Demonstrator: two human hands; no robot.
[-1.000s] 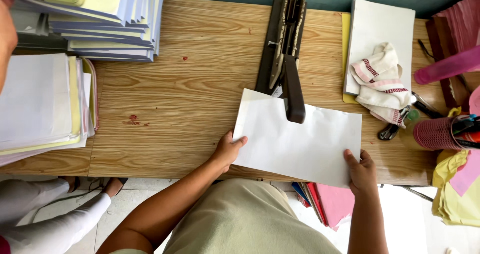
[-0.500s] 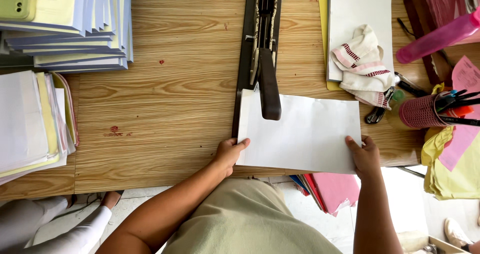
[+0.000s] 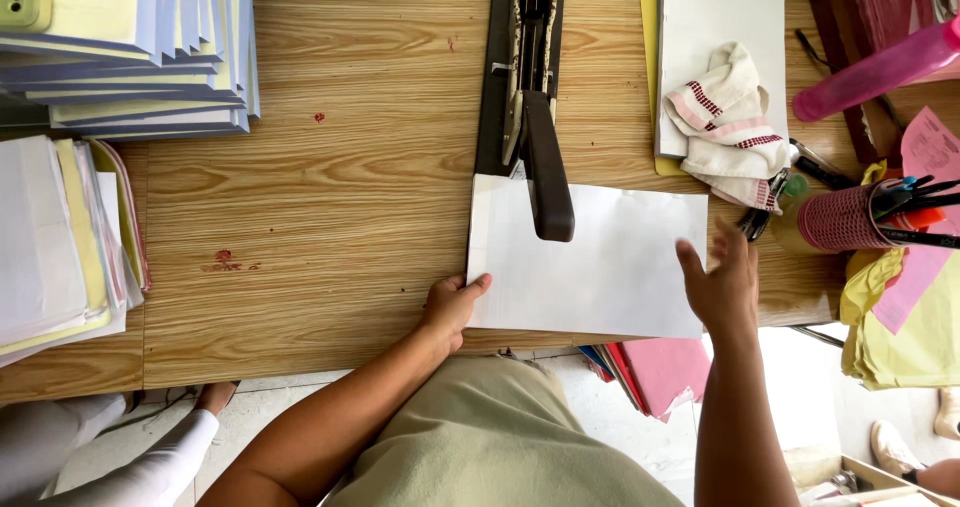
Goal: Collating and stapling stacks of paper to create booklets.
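Note:
A white sheaf of paper (image 3: 610, 267) lies flat on the wooden desk (image 3: 340, 187), its top edge slid under a long dark stapler (image 3: 530, 97) with a brown handle. My left hand (image 3: 452, 307) presses the paper's lower left corner with thumb and fingers. My right hand (image 3: 722, 285) hovers just off the paper's right edge, fingers spread, holding nothing.
Stacks of white and coloured paper (image 3: 120, 47) fill the desk's left side. A folded striped cloth (image 3: 730, 117) lies on white sheets at upper right. A pink mesh pen cup (image 3: 845, 217) and a pink bottle (image 3: 875, 67) stand at right. Another person's legs (image 3: 90, 447) show lower left.
The paper was swung square and pushed under the stapler. My right hand has let go of the right edge and lifted away; my left hand stays on the corner.

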